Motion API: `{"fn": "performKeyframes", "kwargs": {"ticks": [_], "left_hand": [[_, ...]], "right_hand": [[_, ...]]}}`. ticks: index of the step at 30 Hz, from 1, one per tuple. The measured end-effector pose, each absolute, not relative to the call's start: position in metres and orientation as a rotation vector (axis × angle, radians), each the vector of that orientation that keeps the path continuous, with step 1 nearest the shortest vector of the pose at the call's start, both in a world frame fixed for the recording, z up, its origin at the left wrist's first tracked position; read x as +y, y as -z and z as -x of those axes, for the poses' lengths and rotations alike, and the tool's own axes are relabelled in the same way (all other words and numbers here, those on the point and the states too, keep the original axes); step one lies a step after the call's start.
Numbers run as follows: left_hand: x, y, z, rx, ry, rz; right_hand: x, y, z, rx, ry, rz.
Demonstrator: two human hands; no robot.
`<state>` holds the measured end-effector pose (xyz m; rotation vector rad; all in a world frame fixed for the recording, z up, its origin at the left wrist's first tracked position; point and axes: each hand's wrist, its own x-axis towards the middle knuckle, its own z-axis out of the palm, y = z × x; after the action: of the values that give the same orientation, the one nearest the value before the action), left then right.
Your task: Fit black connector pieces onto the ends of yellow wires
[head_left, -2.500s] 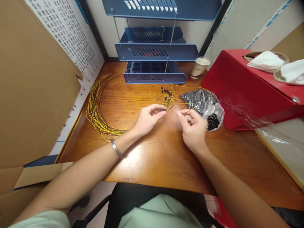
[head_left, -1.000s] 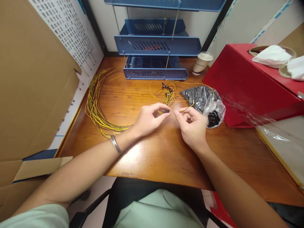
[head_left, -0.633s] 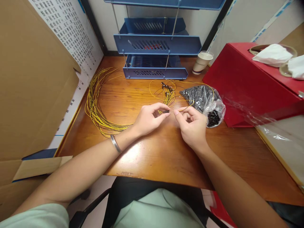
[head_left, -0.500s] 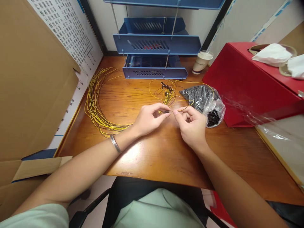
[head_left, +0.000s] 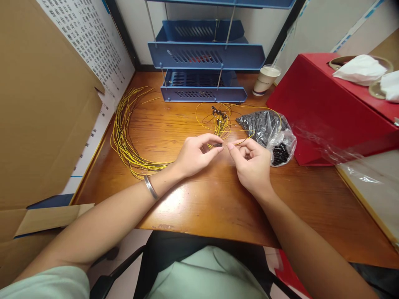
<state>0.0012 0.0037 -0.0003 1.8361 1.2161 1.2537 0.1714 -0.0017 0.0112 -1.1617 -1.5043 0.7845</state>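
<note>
My left hand [head_left: 195,155] pinches a small black sleeve [head_left: 218,145] between thumb and forefinger above the wooden desk [head_left: 193,203]. My right hand [head_left: 251,166] pinches the end of a thin yellow wire [head_left: 245,141] and holds its tip right at the sleeve's end. Just behind the hands lies a small heap of yellow wires with dark ends [head_left: 220,120]. A clear plastic bag of black sleeves [head_left: 268,133] rests to the right of my right hand.
A large bundle of long yellow wires [head_left: 126,137] curves along the desk's left side. Blue stacked letter trays [head_left: 204,62] and a paper cup [head_left: 264,79] stand at the back. A red box [head_left: 327,108] sits at right, cardboard [head_left: 40,108] at left.
The two hands have drawn together, so the wire tip now meets the black sleeve. The view has tilted slightly; the things on the desk have not moved.
</note>
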Motion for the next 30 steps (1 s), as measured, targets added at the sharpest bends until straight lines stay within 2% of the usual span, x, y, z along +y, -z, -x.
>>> {"fn": "performKeyframes", "kwargs": {"ticks": [30], "left_hand": [[0.0024,-0.0032,0.0000,1.151,-1.252,-1.954]], "right_hand": [[-0.0027,-0.0089,-0.1695,-1.557,-0.786,1.169]]}}
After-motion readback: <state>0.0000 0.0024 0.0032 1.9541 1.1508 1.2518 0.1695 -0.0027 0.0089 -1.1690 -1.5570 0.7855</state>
